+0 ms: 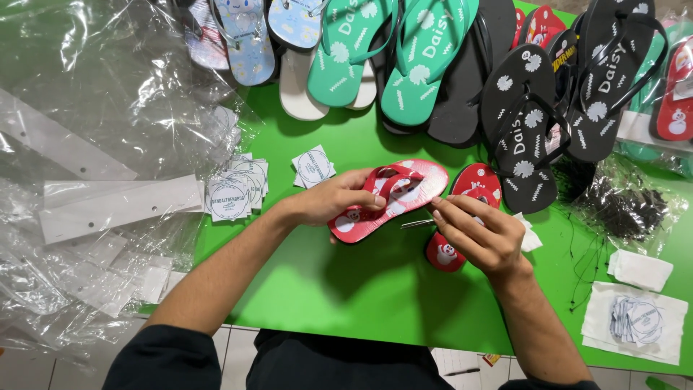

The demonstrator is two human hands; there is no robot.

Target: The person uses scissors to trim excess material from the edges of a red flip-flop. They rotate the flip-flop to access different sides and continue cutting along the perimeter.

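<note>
- At the far left we see a heap of clear plastic bags (94, 108) spilling over the edge of the green tabletop (375, 289), with white card strips (119, 206) lying among them.
- Just right of the bags sits a stack of round-printed paper tags (234, 191), and one more single tag (313, 166) lies a little further in.
- Our left hand (336, 198) is clenched around a red sandal (390, 198), fingers hooked over its strap and thumb beneath the sole; the sandal is lifted and tilted, just above the middle of the tabletop.
- Between our hands a thin metal tool (417, 224) pokes out, its tip close under the sandal's edge.
- Our right hand (480, 235) pinches that tool between thumb and fingertips, touching the sandal's right end.
- Under the right hand lies the second red sandal (473, 184) of the pair, flat on the tabletop and partly hidden.
- Along the back edge we see rows of sandals: pale blue ones (249, 32), green ones (390, 50) and black ones (530, 123), overlapping each other.
- To the right of the black ones lies a bag of black ties (628, 206).
- At the far right a small white cloth (639, 269) and a sheet with more tags (635, 321) rest near the tabletop's edge.
</note>
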